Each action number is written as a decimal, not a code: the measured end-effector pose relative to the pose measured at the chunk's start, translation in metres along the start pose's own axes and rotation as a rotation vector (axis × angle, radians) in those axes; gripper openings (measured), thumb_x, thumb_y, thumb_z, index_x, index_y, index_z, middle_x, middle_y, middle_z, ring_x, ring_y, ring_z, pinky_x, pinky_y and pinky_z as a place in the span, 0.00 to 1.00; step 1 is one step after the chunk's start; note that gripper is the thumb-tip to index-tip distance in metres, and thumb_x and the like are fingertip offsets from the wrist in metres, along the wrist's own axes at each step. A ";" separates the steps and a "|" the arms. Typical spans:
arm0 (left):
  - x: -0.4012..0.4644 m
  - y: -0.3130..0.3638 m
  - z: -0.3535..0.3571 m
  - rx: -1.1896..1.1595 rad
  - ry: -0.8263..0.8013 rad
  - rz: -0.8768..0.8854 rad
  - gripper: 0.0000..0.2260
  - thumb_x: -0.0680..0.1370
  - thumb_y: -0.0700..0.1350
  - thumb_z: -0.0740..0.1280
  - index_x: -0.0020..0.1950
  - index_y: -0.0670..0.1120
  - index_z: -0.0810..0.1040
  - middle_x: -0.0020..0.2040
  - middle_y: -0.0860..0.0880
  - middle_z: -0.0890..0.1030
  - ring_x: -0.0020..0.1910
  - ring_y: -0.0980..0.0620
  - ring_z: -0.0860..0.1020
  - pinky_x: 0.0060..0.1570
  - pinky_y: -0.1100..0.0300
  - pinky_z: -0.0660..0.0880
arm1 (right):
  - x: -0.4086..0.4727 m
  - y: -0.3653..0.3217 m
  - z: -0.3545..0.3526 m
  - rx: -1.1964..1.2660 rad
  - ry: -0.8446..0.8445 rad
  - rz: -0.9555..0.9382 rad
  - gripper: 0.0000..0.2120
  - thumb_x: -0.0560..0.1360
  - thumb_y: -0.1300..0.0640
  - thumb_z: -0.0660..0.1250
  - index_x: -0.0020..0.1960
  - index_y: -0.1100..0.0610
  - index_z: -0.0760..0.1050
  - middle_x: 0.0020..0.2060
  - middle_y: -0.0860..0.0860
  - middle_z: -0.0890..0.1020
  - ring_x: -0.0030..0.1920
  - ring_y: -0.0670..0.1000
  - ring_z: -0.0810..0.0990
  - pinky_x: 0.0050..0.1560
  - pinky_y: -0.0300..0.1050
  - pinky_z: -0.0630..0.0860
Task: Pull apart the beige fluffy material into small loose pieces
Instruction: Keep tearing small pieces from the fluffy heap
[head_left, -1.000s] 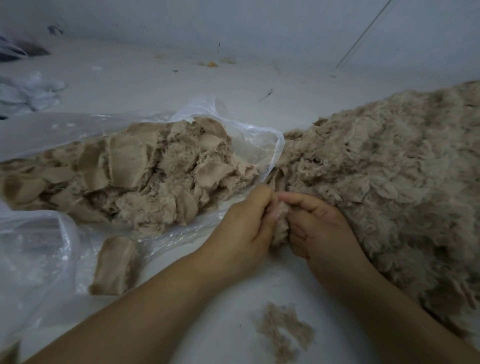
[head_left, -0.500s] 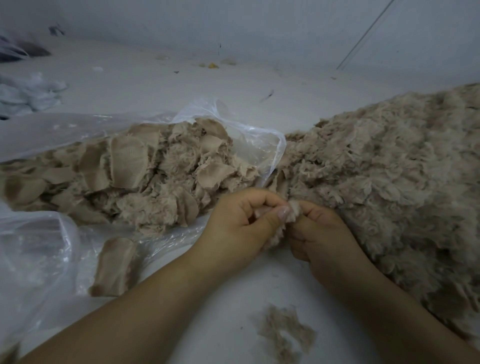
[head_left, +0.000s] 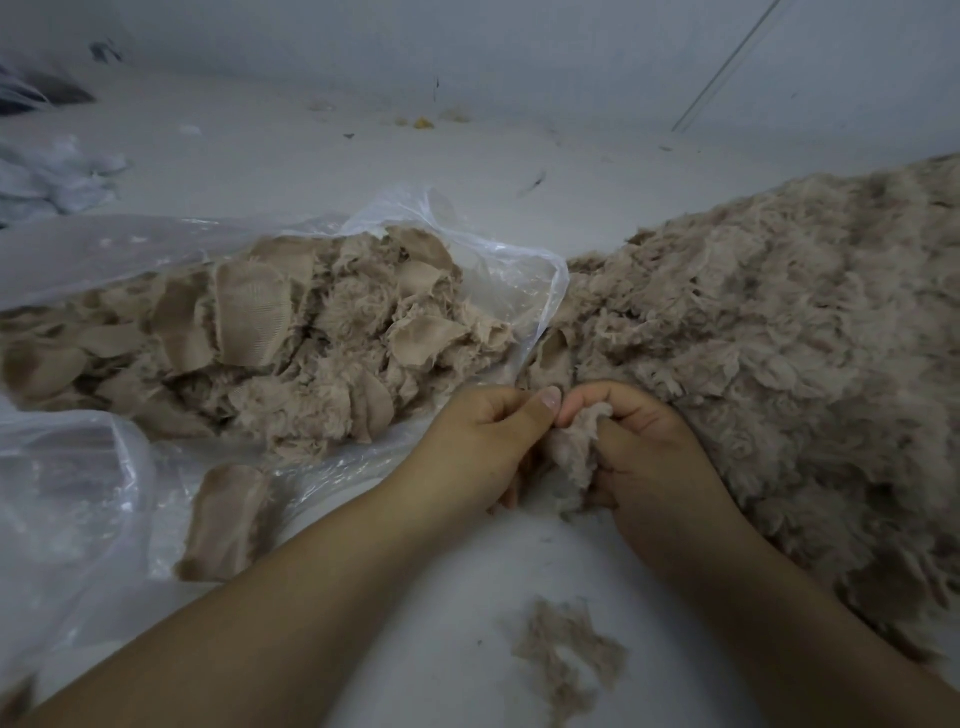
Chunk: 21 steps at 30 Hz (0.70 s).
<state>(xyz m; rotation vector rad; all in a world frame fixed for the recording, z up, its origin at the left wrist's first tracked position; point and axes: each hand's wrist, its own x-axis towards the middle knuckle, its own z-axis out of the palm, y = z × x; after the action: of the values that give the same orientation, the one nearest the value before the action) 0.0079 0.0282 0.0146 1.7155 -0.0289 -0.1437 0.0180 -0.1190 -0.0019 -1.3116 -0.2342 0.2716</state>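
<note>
A beige fluffy piece (head_left: 574, 449) is held between both hands at the centre of the head view. My left hand (head_left: 480, 441) pinches its left side with thumb and curled fingers. My right hand (head_left: 647, 452) grips its right side, fingers curled round it. A big heap of loose beige fluff (head_left: 779, 353) lies to the right, touching my right hand. On the left, a clear plastic bag (head_left: 498, 260) lies open, with several beige fabric-backed pieces (head_left: 291, 343) piled in it.
One fabric-backed piece (head_left: 226, 519) lies on the plastic in front of the bag. A small tuft of fluff (head_left: 563, 654) sits on the white surface between my forearms. White crumpled material (head_left: 57, 176) lies far left. A wall rises behind.
Both hands have drawn slightly apart and lower. The piece between them now shows more, bunched up in my right hand's fingers.
</note>
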 end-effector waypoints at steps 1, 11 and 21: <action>0.000 0.000 -0.001 0.000 -0.032 -0.022 0.17 0.81 0.51 0.62 0.40 0.41 0.79 0.27 0.46 0.72 0.19 0.55 0.69 0.19 0.67 0.64 | -0.001 -0.001 0.001 -0.009 0.009 -0.004 0.23 0.78 0.71 0.56 0.35 0.51 0.80 0.28 0.53 0.80 0.26 0.49 0.78 0.25 0.37 0.73; -0.001 -0.005 -0.003 -0.221 -0.204 0.003 0.04 0.75 0.38 0.68 0.41 0.41 0.77 0.32 0.41 0.78 0.24 0.49 0.72 0.23 0.63 0.70 | 0.000 -0.002 0.003 0.073 0.073 0.027 0.15 0.78 0.65 0.61 0.41 0.49 0.80 0.35 0.57 0.81 0.34 0.56 0.80 0.33 0.47 0.78; -0.011 -0.006 0.009 -0.182 0.034 0.292 0.08 0.76 0.31 0.68 0.42 0.42 0.83 0.29 0.40 0.74 0.27 0.49 0.68 0.28 0.63 0.66 | -0.002 -0.002 -0.002 -0.018 0.079 -0.013 0.21 0.70 0.39 0.69 0.37 0.57 0.78 0.30 0.56 0.78 0.29 0.54 0.78 0.32 0.43 0.75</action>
<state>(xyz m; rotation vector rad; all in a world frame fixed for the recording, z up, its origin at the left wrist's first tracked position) -0.0041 0.0219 0.0079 1.5131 -0.2327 0.0973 0.0168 -0.1219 -0.0002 -1.3358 -0.1787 0.2072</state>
